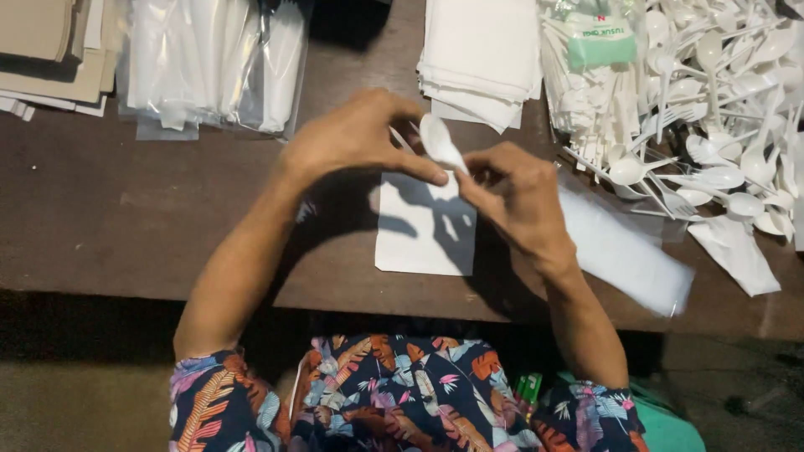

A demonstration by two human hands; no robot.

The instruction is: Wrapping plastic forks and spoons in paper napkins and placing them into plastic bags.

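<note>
My left hand (356,138) and my right hand (515,197) meet above a white paper napkin (425,226) lying flat on the dark wooden table (126,218). Between their fingertips they hold a white plastic spoon (439,142), bowl pointing away from me, together with a thin white stick-like piece (400,139) beside it. My left thumb and forefinger pinch the spoon's handle; my right fingers close on its lower end.
A heap of white plastic spoons and forks (712,100) fills the far right, with a small green-and-white packet (599,38) on it. A napkin stack (481,54) lies behind, clear plastic sleeves (213,63) far left, a clear bag (628,251) at right, brown paper (46,42) in the corner.
</note>
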